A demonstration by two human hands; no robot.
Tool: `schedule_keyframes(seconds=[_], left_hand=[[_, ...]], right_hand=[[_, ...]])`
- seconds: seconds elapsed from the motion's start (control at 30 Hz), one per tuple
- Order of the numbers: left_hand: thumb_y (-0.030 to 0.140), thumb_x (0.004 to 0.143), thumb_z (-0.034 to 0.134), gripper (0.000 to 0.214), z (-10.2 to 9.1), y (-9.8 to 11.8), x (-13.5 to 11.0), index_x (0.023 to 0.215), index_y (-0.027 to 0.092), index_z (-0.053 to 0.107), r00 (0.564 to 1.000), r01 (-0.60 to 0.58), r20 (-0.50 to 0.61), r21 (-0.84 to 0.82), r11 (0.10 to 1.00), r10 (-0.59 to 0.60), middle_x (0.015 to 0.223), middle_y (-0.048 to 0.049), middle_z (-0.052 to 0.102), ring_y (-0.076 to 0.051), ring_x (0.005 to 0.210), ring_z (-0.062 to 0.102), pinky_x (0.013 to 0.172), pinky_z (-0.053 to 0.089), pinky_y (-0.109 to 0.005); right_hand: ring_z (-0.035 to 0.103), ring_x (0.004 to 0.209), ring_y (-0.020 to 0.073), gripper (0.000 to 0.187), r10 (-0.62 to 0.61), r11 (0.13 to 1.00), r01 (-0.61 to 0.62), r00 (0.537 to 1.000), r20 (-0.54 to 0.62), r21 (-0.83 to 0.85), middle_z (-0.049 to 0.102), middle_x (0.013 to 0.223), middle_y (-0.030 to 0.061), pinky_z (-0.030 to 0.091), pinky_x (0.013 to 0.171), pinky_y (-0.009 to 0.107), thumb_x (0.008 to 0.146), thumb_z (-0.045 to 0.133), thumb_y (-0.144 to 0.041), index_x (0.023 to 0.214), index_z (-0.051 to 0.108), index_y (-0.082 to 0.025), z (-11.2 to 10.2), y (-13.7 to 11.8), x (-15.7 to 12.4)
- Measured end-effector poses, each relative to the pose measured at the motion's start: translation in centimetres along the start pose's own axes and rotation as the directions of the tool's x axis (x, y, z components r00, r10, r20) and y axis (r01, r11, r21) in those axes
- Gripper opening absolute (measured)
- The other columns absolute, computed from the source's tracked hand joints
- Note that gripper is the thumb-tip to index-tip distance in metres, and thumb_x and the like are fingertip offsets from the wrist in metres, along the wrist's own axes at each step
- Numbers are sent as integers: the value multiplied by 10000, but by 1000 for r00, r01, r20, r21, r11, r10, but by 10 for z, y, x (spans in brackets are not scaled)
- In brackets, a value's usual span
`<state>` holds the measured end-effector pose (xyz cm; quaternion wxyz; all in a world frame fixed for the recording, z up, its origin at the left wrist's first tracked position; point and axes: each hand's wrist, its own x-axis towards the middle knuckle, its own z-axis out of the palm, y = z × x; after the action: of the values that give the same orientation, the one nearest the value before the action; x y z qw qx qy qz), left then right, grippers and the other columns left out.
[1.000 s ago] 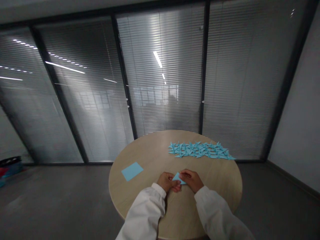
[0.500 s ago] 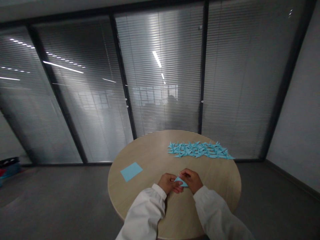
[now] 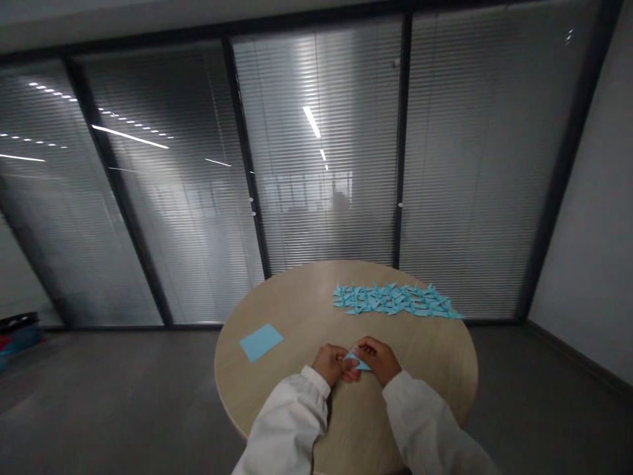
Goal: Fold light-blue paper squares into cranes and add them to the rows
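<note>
A small folded piece of light blue paper [image 3: 364, 365] is held between my two hands above the near part of the table. My left hand [image 3: 332, 365] pinches its left side, thumb on top and fingers underneath. From the upper right, my right hand [image 3: 380, 357] grips the paper near its top corner with thumb and fingers. The paper looks triangular; much of it is covered by my fingers. Beyond my hands, several blue folded paper cranes [image 3: 395, 300] lie close together in rows. Left of my hands rests a flat stack or sheet of blue paper [image 3: 261, 342].
The round wooden table [image 3: 291, 290] carries all of this, with its curved edge close to my sleeves. Glass partitions with blinds [image 3: 321, 231] stand behind it. A dark and red-blue object [image 3: 22, 333] sits on the floor at far left.
The whole view has shifted slightly, with the scene a little lower now. Both hands keep nearly the same hold on the folded paper.
</note>
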<state>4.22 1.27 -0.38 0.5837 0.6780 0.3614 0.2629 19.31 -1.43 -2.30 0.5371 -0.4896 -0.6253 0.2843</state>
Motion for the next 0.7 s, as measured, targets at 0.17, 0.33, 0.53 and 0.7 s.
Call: schedule_keyframes(seconds=[0.17,0.33,0.53,0.7], left_hand=[[472,556,631,374,1,-1,0,626,106,595,1000,2,-14,-11,1000,-2,596,-69,657,-166,557,611,535,472,-257],[468,551,630,367,3,0,0,641,114,592,1000,-22,-4,-2,1000,22,598,-47,653,-162,562,606,561,474,-263],[472,533,633,368,2,1,1,626,119,583,999,-16,-39,-23,1000,15,567,-34,640,-164,545,600,541,472,-266],[473,556,617,367,0,6,0,623,114,588,996,-47,-74,-21,999,45,540,-26,627,-151,524,587,543,475,-260]], right_hand=[[530,603,130,160,-54,994,51,998,-32,-101,576,638,-3,421,580,222,686,547,-332,686,592,-178,-1,-3,-2],[527,627,131,148,-111,980,97,991,-69,-175,564,660,2,419,614,230,695,531,-309,673,590,-175,-2,-3,-3],[546,630,146,204,-17,999,15,999,-46,-33,589,665,14,430,587,233,687,551,-361,720,595,-165,-1,5,-1],[566,653,156,234,1,1000,-1,1000,5,25,622,698,31,443,616,244,687,555,-371,785,603,-164,-2,9,0]])
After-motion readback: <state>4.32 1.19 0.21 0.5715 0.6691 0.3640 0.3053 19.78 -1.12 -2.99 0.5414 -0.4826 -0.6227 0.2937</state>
